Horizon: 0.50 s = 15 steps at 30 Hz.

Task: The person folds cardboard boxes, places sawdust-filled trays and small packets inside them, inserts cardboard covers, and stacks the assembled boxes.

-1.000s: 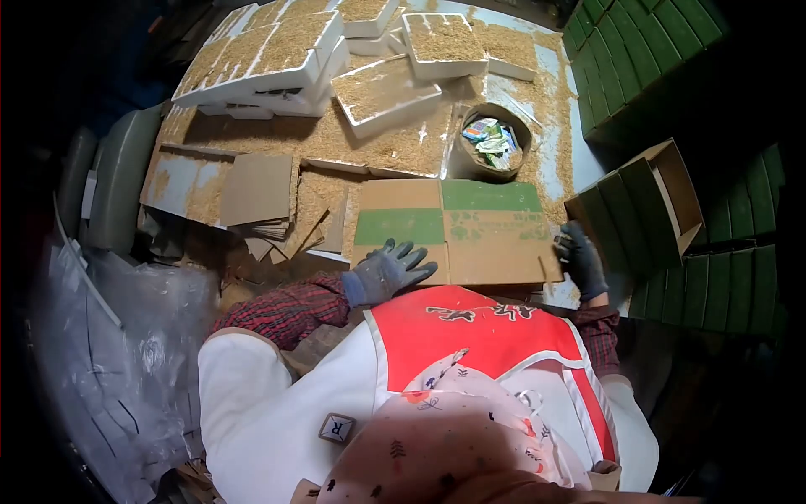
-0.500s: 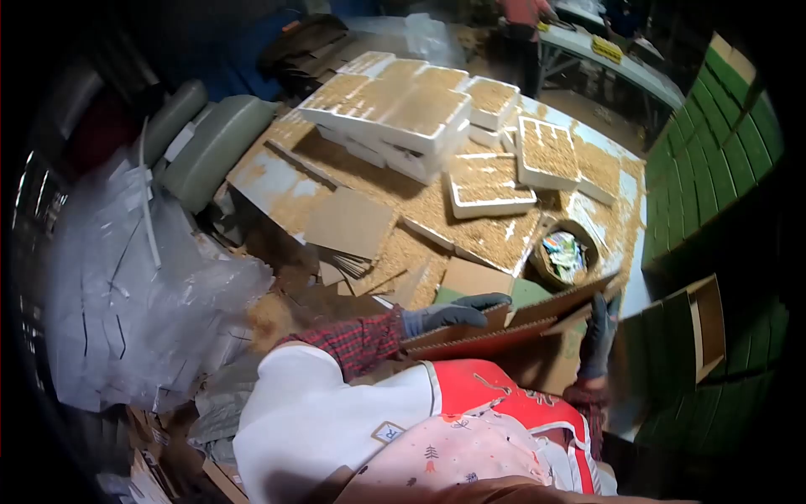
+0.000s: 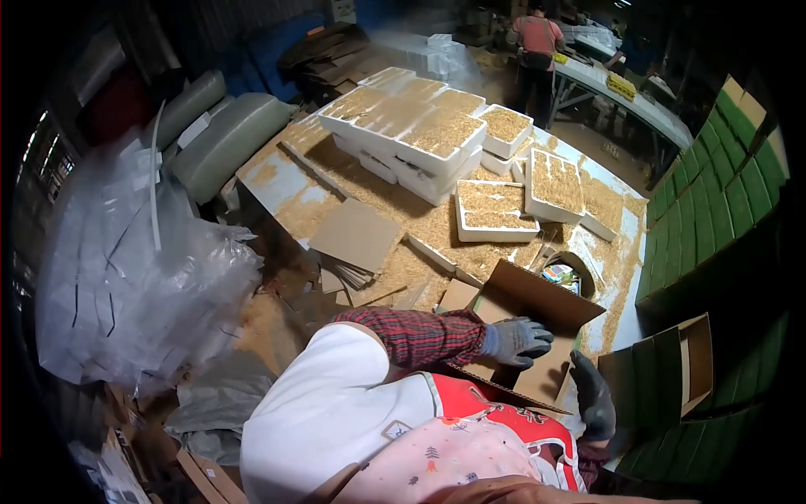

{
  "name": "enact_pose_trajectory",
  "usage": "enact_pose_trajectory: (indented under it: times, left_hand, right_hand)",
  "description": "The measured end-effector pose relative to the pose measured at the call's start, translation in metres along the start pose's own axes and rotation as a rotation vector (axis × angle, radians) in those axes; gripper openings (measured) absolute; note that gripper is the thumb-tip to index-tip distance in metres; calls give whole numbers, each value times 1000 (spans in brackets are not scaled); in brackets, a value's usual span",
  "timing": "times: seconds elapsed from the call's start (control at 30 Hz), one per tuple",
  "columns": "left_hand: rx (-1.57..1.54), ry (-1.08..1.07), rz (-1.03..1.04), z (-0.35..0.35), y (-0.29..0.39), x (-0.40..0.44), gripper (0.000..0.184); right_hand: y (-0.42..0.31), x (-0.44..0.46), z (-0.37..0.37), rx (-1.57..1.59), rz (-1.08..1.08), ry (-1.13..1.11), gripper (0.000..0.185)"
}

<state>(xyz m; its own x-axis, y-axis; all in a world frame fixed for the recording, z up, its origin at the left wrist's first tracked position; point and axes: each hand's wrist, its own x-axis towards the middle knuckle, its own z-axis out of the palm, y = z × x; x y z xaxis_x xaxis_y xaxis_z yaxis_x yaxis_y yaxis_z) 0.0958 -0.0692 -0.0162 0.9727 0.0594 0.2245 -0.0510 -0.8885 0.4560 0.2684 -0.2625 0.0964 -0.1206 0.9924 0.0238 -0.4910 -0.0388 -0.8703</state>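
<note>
A cardboard box (image 3: 547, 296) stands open in front of my body, its far flap raised. My left hand (image 3: 515, 340), in a grey-blue glove, reaches over the opening with its fingers apart and holds nothing. Near the box's right side is my right hand (image 3: 593, 396), gloved too, its fingers stretched out along the edge. Just behind the raised flap sits a round container (image 3: 585, 273) with colourful packets (image 3: 561, 274) inside, partly hidden by the flap.
White foam trays (image 3: 487, 217) filled with wood shavings lie on the table (image 3: 256, 181). Cardboard sheets (image 3: 356, 237) rest at its near left. Green boxes (image 3: 701, 206) are stacked right, plastic bags (image 3: 143, 277) lie left. A person (image 3: 537, 38) stands at a far table.
The flat carton has been lifted and opened into a box. My left hand has moved over its opening, and my right hand stays at its right side. The view has swung left and up.
</note>
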Motion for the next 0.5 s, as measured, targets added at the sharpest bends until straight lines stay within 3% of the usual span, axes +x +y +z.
enact_pose_trajectory:
  times: [0.03, 0.07, 0.13, 0.17, 0.2, 0.27, 0.33, 0.37, 0.4, 0.47, 0.5]
  left_hand:
    - [-12, 58, 7, 18, -11, 0, 40]
    - [-343, 22, -23, 28, -27, 7, 40]
    - [-1008, -85, -89, 39, -51, 16, 42]
    - [-1343, -265, -568, -28, -23, 4, 49]
    - [-1606, -30, -572, -45, -17, -11, 46]
    - [-472, 267, 72, -59, -18, -51, 48]
    - [-1, 89, 350, -70, -11, -96, 59]
    - [20, -52, 363, -63, -29, -114, 69]
    - [94, -16, 412, -61, -51, -117, 69]
    - [-157, 276, 189, -89, -62, -100, 64]
    - [-909, 484, -37, -61, -97, -93, 65]
  right_hand:
    - [14, -10, -20, -326, -28, 50, 98]
    - [27, -20, -38, -653, -40, 108, 104]
    - [46, -5, -29, -508, 101, 457, 90]
    - [55, 3, -34, -753, 6, 580, 75]
    - [58, 10, -36, -742, 160, 664, 70]
    - [101, 5, -107, -581, 196, 701, 62]
    - [100, 6, -113, -739, -4, 532, 57]
    - [100, 6, -114, -813, -101, 445, 54]
    - [99, 8, -112, -887, -197, 355, 52]
    - [36, 34, -49, -801, -340, 372, 52]
    - [16, 46, -29, -356, -375, 238, 52]
